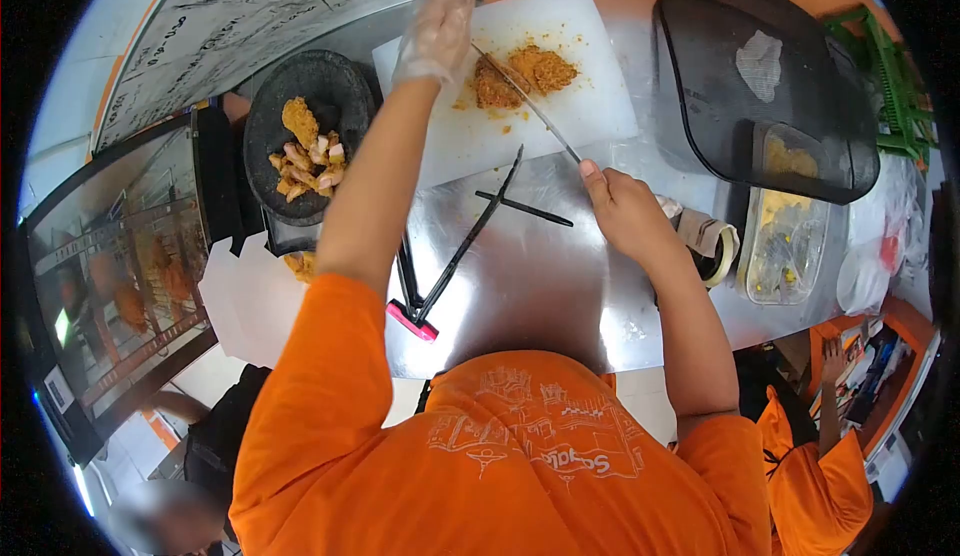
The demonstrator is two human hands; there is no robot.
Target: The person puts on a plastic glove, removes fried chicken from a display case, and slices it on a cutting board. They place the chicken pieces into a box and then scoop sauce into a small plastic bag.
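My right hand [630, 211] is wrapped round the handle of a knife [551, 128]. Its blade slants up and left across a piece of breaded fried chicken [497, 88] on the white cutting board [500, 151]. A second chunk of the fried chicken [545, 68] lies just right of the blade. My left hand [437, 36], in a clear plastic glove, is over the board's upper left edge, apart from the chicken. Its fingers are stretched out and a little blurred, with nothing seen in them.
Left of the board, a dark stone mortar [262, 121] holds cut chicken pieces [310, 164]. Black tongs [462, 251] with a red end lie on the steel table [560, 286]. A dark lidded container [700, 86] and a clear tub [790, 256] stand right. Other people are nearby.
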